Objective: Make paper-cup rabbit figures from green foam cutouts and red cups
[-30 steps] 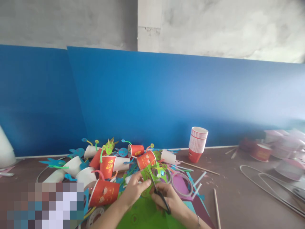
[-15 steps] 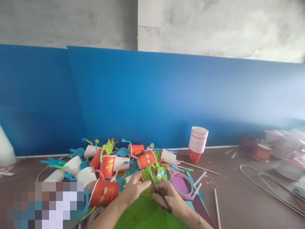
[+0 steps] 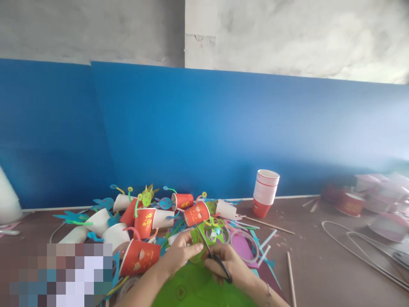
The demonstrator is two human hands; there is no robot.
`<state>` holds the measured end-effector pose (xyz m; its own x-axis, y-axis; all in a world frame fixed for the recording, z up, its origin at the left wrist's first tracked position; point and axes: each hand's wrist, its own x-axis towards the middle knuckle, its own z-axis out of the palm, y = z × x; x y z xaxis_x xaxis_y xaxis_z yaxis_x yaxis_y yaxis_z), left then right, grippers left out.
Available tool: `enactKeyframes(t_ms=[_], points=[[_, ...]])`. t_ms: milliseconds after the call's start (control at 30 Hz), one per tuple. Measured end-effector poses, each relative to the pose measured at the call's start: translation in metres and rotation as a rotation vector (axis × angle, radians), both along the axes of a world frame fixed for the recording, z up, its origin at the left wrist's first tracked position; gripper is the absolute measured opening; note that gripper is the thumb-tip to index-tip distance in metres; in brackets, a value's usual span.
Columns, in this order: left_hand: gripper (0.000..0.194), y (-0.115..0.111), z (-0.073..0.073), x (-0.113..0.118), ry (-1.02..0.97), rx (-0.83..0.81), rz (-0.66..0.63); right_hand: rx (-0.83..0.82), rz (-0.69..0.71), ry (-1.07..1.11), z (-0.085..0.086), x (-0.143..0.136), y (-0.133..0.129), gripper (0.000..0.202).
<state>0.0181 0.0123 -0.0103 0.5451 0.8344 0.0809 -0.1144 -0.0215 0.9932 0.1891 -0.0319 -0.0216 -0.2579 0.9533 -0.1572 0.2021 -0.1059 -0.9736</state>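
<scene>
My left hand [image 3: 184,252] pinches a small piece of green paper [image 3: 195,257] with a drawn pattern, thumb on top. In my right hand [image 3: 226,265] is a pair of scissors [image 3: 220,266] with black handles, blades pointing up and left across the green piece. The fingers partly hide how far the blades are apart. Below both hands lies a larger green sheet [image 3: 198,290] with a small round drawing on it. Just beyond the hands are a roll of clear tape [image 3: 244,246] and scraps of green paper.
Paper cups with colored straws and paper cutouts crowd the left, among them a red cup [image 3: 140,257]. A stack of cups [image 3: 266,192] stands by the blue panel [image 3: 191,136]. Wooden sticks [image 3: 291,277] and a looped cable [image 3: 351,238] lie on the right.
Both hands stay almost in place. The scissors and right hand have shifted very slightly, and the green piece has turned a little between the fingers.
</scene>
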Motion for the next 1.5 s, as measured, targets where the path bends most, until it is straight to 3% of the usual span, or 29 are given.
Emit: enactKeyframes(t_ms=[667,900,1100,1333,1500], points=[[0.039,0.000,0.009,-0.006,0.055,0.003,-0.149,0.013,0.068,-0.119,0.007,0.010,0.001,0.012],[0.030,0.003,-0.003,0.000,0.099,0.021,0.069,-0.003,0.021,-0.065,0.005,0.009,0.004,0.013],[0.029,0.000,0.003,0.003,0.064,0.036,0.000,-0.030,0.048,0.058,0.000,0.006,0.003,0.021],[0.033,0.002,-0.001,0.000,0.071,-0.030,0.002,-0.025,0.042,-0.037,0.005,0.006,0.001,0.012],[0.031,0.002,-0.001,-0.001,0.071,-0.067,0.023,-0.039,0.047,0.005,0.003,0.006,0.001,0.025]])
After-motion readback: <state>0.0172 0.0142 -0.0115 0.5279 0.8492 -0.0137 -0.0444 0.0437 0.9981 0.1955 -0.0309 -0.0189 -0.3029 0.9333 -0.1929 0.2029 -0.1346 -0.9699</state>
